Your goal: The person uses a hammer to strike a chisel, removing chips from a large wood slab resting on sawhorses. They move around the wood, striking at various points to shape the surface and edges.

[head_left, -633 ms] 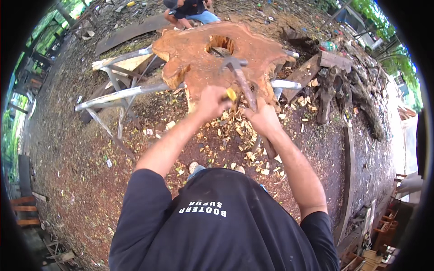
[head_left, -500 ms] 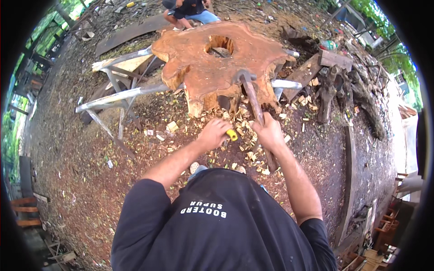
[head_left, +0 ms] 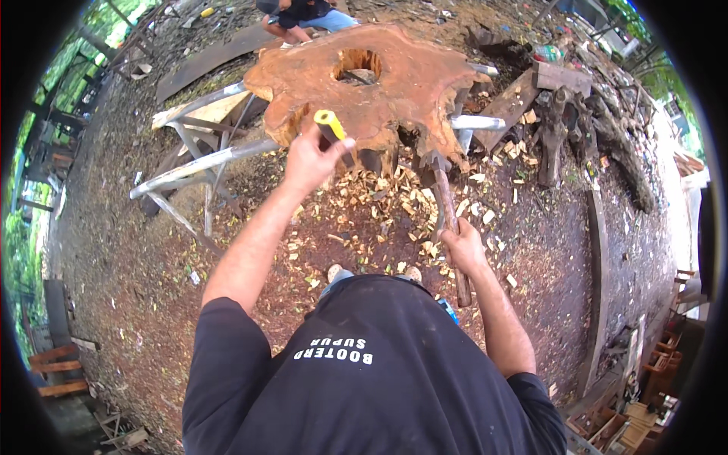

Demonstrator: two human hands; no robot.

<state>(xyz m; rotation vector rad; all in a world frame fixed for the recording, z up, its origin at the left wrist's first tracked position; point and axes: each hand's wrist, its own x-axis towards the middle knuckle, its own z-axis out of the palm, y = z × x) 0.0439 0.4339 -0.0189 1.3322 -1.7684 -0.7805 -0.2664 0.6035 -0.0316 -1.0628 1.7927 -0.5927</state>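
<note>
A large reddish-brown slab of tree trunk (head_left: pixel 413 76) with a wavy edge and a hole through it lies ahead of me on metal trestles. My left hand (head_left: pixel 309 161) is closed around a chisel (head_left: pixel 329 126) with a yellow and black handle. Its yellow end points up, and its lower end is mostly hidden by my fingers, close to the slab's near edge. In my right hand (head_left: pixel 465 247) is a hammer (head_left: pixel 447 199), gripped partway down its wooden handle. Its dark head sits just off the slab's near right edge.
Pale wood chips (head_left: pixel 402 193) cover the ground below the slab. A whitish trestle (head_left: pixel 205 161) juts out at left. Gnarled roots (head_left: pixel 557 136) and a plank (head_left: pixel 597 280) lie at right. Beyond the slab, another person (head_left: pixel 303 17) crouches.
My left hand has moved forward and left, bringing the chisel up to the slab's near edge. The hammer has come down and back, its head leaving the slab's top.
</note>
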